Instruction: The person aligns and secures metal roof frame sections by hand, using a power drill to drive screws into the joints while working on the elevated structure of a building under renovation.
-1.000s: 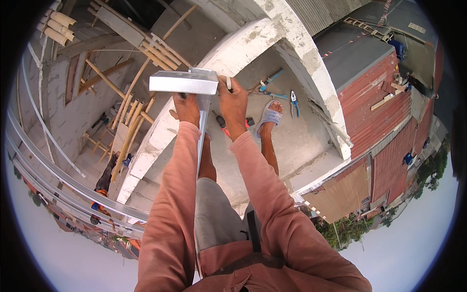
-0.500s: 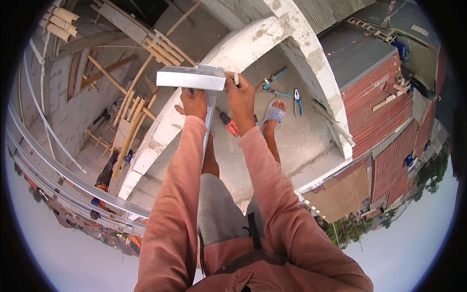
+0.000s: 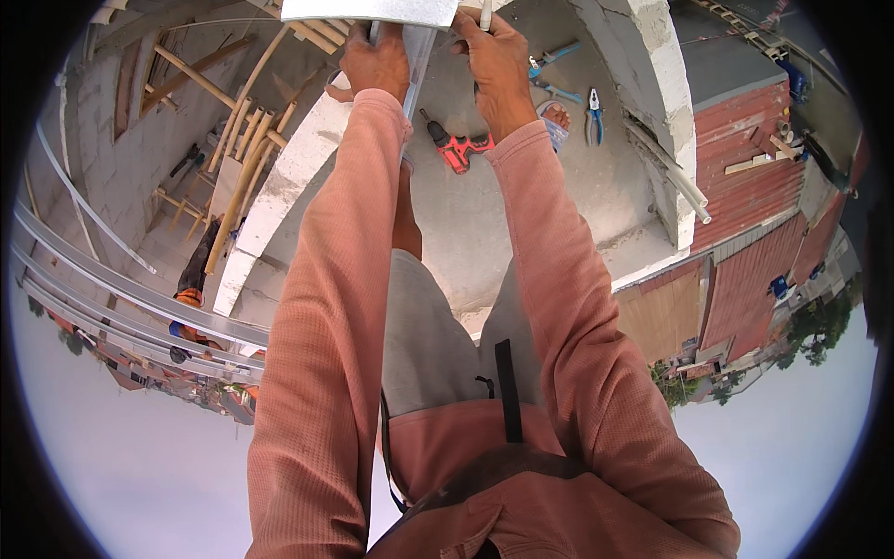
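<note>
A long silver metal channel [image 3: 419,61] runs down from the top edge beside my left hand [image 3: 375,65], whose fingers are wrapped round it. Across its upper end lies a wide shiny metal piece [image 3: 368,9], partly cut off by the picture's top edge. My right hand [image 3: 498,70] is at the right end of that piece, with the fingers pinching a short white pen-like stick [image 3: 485,14]. Below and between the hands, a red and black cordless drill [image 3: 456,151] lies on the concrete floor. Blue-handled pliers [image 3: 594,116] and another blue-handled tool [image 3: 556,90] lie right of my right hand.
A rough white concrete ledge [image 3: 279,191] curves along the left, with bamboo poles [image 3: 247,158] beyond it. Metal rails [image 3: 140,289] cross the far left, near a partly hidden person [image 3: 191,298]. Pipes [image 3: 684,186] lean at the right wall; red corrugated sheets [image 3: 740,149] stand outside.
Both hands and the metal pieces have moved up in the picture, so the crosswise piece is now partly out of view. The drill shows more fully. Both grips look the same.
</note>
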A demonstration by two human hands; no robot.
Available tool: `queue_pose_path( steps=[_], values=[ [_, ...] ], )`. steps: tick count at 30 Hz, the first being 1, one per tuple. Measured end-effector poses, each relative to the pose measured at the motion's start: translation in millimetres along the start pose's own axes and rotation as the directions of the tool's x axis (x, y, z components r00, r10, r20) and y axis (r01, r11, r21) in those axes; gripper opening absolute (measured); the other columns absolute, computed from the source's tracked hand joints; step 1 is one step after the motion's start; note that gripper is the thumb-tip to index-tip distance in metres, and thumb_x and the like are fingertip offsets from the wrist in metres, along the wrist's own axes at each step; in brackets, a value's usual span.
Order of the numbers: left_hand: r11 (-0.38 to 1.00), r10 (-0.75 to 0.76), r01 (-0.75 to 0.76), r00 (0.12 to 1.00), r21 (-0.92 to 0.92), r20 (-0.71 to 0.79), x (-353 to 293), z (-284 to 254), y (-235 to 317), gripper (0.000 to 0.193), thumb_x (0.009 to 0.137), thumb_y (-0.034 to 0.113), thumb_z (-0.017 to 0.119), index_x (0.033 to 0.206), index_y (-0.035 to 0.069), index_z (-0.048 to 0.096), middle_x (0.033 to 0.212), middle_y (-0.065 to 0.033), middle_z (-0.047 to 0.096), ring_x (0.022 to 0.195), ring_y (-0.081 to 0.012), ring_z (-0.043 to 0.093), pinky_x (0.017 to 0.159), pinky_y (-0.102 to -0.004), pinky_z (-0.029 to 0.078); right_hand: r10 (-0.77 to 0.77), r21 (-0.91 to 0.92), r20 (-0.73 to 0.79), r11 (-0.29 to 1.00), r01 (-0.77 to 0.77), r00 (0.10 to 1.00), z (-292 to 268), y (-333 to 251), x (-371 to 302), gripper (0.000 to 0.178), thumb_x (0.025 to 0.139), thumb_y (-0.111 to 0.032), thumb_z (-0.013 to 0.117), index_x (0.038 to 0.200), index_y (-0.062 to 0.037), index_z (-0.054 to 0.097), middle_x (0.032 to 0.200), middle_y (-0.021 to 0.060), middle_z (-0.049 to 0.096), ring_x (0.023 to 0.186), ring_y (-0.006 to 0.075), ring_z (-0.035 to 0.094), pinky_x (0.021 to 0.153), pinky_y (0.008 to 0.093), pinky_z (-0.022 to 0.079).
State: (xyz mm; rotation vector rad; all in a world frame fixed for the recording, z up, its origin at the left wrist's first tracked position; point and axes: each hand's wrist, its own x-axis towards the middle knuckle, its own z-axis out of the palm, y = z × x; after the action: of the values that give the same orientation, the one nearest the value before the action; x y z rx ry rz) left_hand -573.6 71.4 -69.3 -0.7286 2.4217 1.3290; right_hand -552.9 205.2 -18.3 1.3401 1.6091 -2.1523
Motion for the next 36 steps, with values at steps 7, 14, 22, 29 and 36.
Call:
queue_pose_path(
  steps=[7, 14, 22, 29, 36],
  values=[
    [0.988, 0.084, -0.074, 0.994, 0.135, -0.069, 8.7, 3.5, -15.8, 0.079, 0.090, 0.053, 0.065, 0.136, -0.010, 0.059, 0.127, -0.0279, 0.068, 0.119, -0.0364, 0.064, 0.105, -0.0373, 0.044, -0.141, -0.177, -0.002, 0.974, 0.138, 0.990, -8.3, 24.2, 14.2, 0.023, 0.095, -0.022, 0.066, 0.089, -0.0006, 0.073, 0.070, 0.0011, 0.063, 0.067, 0.0113, 0.054, 0.062, 0.0326, 0.042],
    [0.987, 0.149, -0.150, 0.989, -0.049, -0.026, 18.8, 11.1, -26.6, 0.070, 0.097, 0.041, 0.067, 0.135, -0.016, 0.054, 0.134, -0.0339, 0.061, 0.130, -0.0384, 0.057, 0.110, -0.0404, 0.041, -0.163, -0.305, 0.038, 0.938, 0.166, 0.986, -12.3, 15.4, 13.3, 0.023, 0.095, -0.023, 0.066, 0.090, -0.0017, 0.075, 0.070, 0.0007, 0.063, 0.064, 0.0109, 0.053, 0.059, 0.0316, 0.042],
    [0.984, 0.178, -0.179, 0.983, -0.021, -0.037, 28.0, 13.4, -36.0, 0.069, 0.097, 0.041, 0.067, 0.136, -0.015, 0.055, 0.135, -0.0335, 0.061, 0.131, -0.0392, 0.056, 0.110, -0.0406, 0.040, -0.185, -0.115, 0.094, 0.974, 0.195, 0.978, -10.7, 28.4, 28.6, 0.015, 0.094, -0.015, 0.068, 0.094, -0.0027, 0.077, 0.074, -0.0008, 0.065, 0.064, 0.0093, 0.055, 0.058, 0.0288, 0.043],
    [0.975, 0.202, -0.203, 0.979, -0.092, -0.017, 29.0, 10.6, -38.5, 0.065, 0.099, 0.036, 0.066, 0.138, -0.014, 0.053, 0.139, -0.0320, 0.059, 0.133, -0.0374, 0.054, 0.112, -0.0396, 0.038, -0.169, -0.056, 0.095, 0.983, 0.174, 0.981, -8.7, 27.7, 28.3, 0.014, 0.094, -0.015, 0.068, 0.096, -0.0026, 0.076, 0.077, -0.0002, 0.066, 0.065, 0.0095, 0.056, 0.059, 0.0278, 0.044],
    [1.000, 0.023, -0.024, 0.999, -0.016, -0.024, 7.0, 2.1, -2.2, 0.079, 0.089, 0.053, 0.068, 0.135, -0.010, 0.060, 0.125, -0.0284, 0.068, 0.117, -0.0347, 0.065, 0.103, -0.0369, 0.045, -0.088, -0.059, 0.070, 0.994, 0.093, 0.994, -12.4, 20.5, 23.4, 0.014, 0.093, -0.016, 0.070, 0.096, -0.0041, 0.076, 0.077, -0.0003, 0.066, 0.064, 0.0088, 0.055, 0.059, 0.0271, 0.043]
  ],
)
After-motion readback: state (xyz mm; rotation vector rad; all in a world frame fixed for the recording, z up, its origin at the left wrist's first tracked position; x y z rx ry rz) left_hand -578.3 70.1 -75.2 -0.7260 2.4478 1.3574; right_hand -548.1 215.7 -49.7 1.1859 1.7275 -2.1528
